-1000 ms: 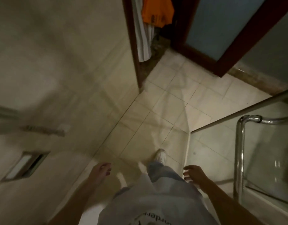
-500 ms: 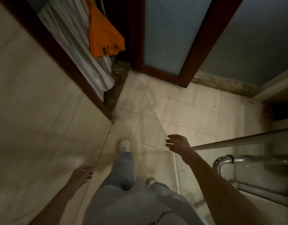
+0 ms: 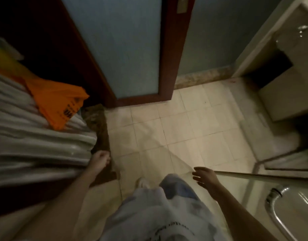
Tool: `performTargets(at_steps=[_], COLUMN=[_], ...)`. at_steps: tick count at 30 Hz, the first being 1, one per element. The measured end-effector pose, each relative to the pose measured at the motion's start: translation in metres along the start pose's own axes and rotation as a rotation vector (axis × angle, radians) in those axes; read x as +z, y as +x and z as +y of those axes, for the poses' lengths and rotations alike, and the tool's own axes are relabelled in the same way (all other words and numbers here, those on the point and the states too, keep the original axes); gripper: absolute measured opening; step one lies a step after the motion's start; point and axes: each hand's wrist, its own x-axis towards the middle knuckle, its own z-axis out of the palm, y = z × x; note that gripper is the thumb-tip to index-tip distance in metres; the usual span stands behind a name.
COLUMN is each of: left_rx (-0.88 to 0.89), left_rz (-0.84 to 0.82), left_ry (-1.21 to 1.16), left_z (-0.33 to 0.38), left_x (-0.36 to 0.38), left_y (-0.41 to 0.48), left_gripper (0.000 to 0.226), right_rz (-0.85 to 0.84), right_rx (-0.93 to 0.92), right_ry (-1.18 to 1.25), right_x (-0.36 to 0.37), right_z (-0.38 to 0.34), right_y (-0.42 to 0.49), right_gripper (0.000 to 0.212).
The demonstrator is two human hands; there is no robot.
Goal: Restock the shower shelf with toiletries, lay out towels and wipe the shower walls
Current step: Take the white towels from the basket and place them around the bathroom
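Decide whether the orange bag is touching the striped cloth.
Touching. The head view shows the orange bag lying draped on the striped cloth, its lower edge overlapping the folds with no gap visible.

both hands empty — left hand beside striped cloth, right hand over tiled floor.

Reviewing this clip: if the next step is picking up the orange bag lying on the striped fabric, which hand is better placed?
Probably the left hand: it hangs empty at the striped fabric's edge, same side as the orange bag. The right hand is by the glass panel.
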Motion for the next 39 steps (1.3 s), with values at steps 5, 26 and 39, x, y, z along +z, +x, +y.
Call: performTargets(at_steps=[5, 26, 39], left_rx=[0.182, 0.088, 0.356], left_rz=[-0.110, -0.293, -0.630], left_ry=[0.150, 0.551, 0.755], left_z=[0.127, 0.373, 0.663], left_x=[0.008, 0.177, 0.437], left_y=[0.092, 0.185, 0.223], left_gripper=[0.019, 0.016, 0.016], right_rz=[0.107, 0.316, 0.621], right_rx=[0.027, -0.070, 0.288], right_ry=[0.032, 0.539, 0.682], right_x=[0.002, -0.159, -0.286], right_z=[-0.014, -0.270, -0.277], right_y=[0.019, 0.167, 0.228], right_gripper=[0.024, 0.024, 0.023])
